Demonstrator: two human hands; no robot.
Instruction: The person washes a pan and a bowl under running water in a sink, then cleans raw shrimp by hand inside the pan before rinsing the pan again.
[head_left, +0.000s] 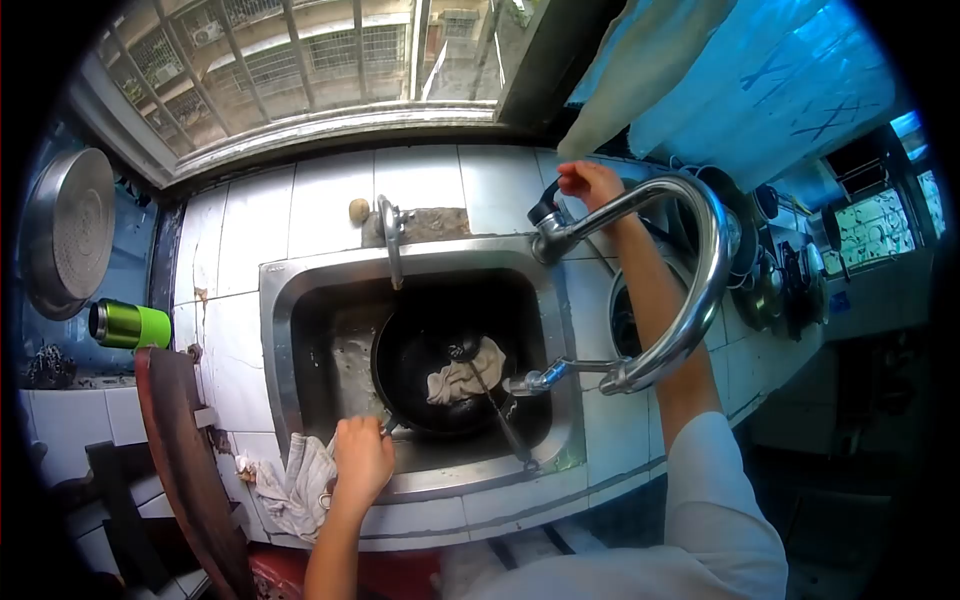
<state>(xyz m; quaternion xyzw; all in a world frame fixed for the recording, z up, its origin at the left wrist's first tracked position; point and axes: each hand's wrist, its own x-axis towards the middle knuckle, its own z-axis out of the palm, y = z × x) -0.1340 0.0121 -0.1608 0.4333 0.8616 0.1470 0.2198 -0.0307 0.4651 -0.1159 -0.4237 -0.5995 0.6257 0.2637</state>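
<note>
A black pan (400,350) lies in the metal sink (275,330), with a beige cloth (470,375) and a dark long-handled utensil (505,425) in it. My left hand (362,460) is closed around the pan's handle at the sink's front rim, and the fingers hide most of that handle. Behind the curved chrome faucet (710,260), my right hand (595,187) has its bent fingers at the dark faucet lever (545,207). The spout end points over the sink's right side, and no water stream can be made out.
A crumpled whitish rag (300,485) is left of my left hand. A second tap (391,240) stands at the sink's back. A green cup (130,325) and a round metal pan (75,230) are at the left. Pots (765,290) crowd the right, and a brown board (180,460) leans nearby.
</note>
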